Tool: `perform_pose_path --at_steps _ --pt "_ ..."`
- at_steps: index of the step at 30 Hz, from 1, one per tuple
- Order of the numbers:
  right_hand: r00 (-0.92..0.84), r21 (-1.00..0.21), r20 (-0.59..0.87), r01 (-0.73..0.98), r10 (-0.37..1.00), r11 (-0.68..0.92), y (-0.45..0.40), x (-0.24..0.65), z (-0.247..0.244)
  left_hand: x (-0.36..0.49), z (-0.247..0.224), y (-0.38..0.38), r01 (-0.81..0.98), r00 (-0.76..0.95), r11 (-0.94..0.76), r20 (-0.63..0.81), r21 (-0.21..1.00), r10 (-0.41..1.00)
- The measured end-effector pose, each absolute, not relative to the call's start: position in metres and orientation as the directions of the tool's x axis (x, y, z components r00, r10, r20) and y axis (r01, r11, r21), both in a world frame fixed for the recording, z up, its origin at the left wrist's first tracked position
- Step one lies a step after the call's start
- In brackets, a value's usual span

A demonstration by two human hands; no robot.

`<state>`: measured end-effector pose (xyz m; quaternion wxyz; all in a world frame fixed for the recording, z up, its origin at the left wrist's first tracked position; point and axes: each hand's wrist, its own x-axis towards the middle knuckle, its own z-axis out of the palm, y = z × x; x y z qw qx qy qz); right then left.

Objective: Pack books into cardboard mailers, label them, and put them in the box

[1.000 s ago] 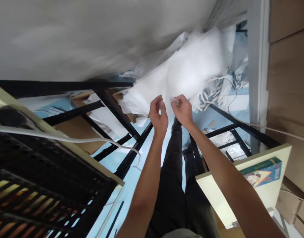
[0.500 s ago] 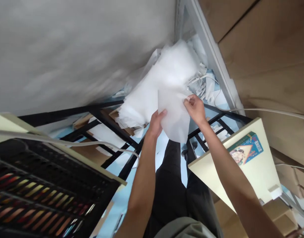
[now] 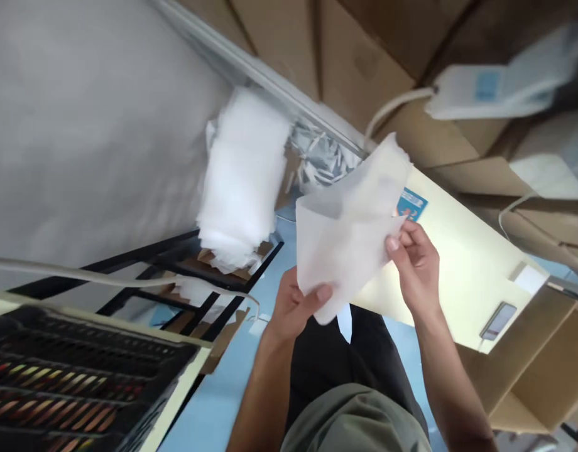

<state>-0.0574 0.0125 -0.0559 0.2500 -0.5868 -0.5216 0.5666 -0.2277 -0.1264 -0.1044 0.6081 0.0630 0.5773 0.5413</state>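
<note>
Between my hands is a thin, white, translucent pouch (image 3: 343,248), which looks like packing foam, with its upper part spread apart. My left hand (image 3: 296,304) grips its lower left edge, thumb on the front face. At the right edge, my right hand (image 3: 415,267) pinches a corner between thumb and fingers. Farther off to the left lies a thick pile of similar white pouches (image 3: 244,176), leaning near the grey wall. Whether anything is inside the held pouch I cannot tell.
A cream tabletop (image 3: 452,267) carries a blue printed card (image 3: 411,204) and a phone (image 3: 497,320). On the lower left is a black tray of coloured sticks (image 3: 58,389). Cardboard boxes (image 3: 364,56), an open carton (image 3: 546,370), a power strip (image 3: 487,91) and a loose cable (image 3: 129,279) surround me.
My view has turned right, toward the cream tabletop. Both hands have brought the pouch away from the pile, and its upper part now stands open.
</note>
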Motion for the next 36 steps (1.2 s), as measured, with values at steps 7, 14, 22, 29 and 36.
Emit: perform_pose_path --at_steps 7,14,22,29,36 --pt "0.168 -0.839 -0.5 0.149 0.85 -0.523 -0.046 0.115 -0.06 -0.087 -0.085 -0.099 -0.575 0.126 0.599 -0.664 0.556 0.737" --pt "0.475 -0.834 -0.464 0.05 0.747 -0.55 -0.098 0.25 -0.065 0.056 -0.094 -0.085 -0.402 0.424 0.758 -0.629 0.513 0.651" --pt "0.522 -0.898 -0.363 0.025 0.772 -0.439 -0.125 0.355 -0.084 0.14 -0.116 -0.071 -0.235 0.511 0.751 -0.579 0.617 0.636" --pt "0.527 -0.808 -0.112 0.446 0.843 -0.386 -0.108 0.357 -0.124 0.145 -0.155 -0.056 0.241 0.135 0.618 -0.657 0.748 0.742" --pt "0.454 -0.689 -0.335 0.48 0.826 -0.543 -0.103 0.342 -0.152 0.152 -0.173 -0.063 0.6 0.023 0.41 -0.527 0.687 0.849"
